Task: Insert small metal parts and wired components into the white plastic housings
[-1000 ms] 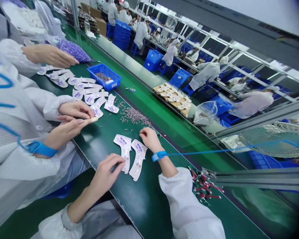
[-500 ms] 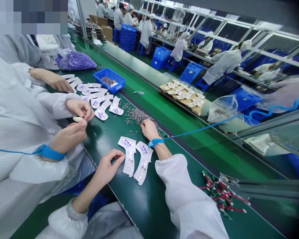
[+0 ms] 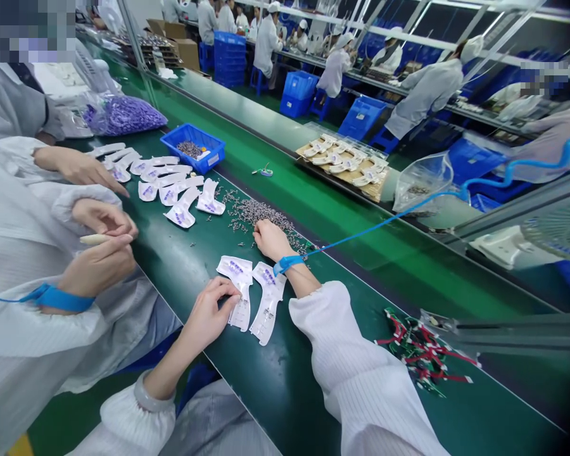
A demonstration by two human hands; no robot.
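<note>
Two white curved plastic shells lie side by side on the bench, the left shell [image 3: 241,316] and the right shell [image 3: 265,322], each with a row of purple pieces near its top. My left hand [image 3: 213,310] rests over the left shell's edge, thumb and forefinger pinched together at its middle; anything between them is too small to make out. Beyond the shells, my right hand [image 3: 272,240] reaches to the near edge of a pile of small metal parts [image 3: 266,214], possibly screws. Its fingers curl down, with the tips partly hidden. A blue wrist strap [image 3: 287,263] circles my right wrist.
A co-worker's hands [image 3: 102,244] hold a pale piece at left. More white shells [image 3: 183,206] and a blue bin [image 3: 209,158] stand beyond. Red-and-green wired parts [image 3: 425,351] lie at right. A blue cord [image 3: 384,221] runs right from my wrist, across the green belt.
My left hand has moved from the left shell's edge onto its middle. My right hand stays at the pile of small metal parts. The whole view has shifted slightly.
</note>
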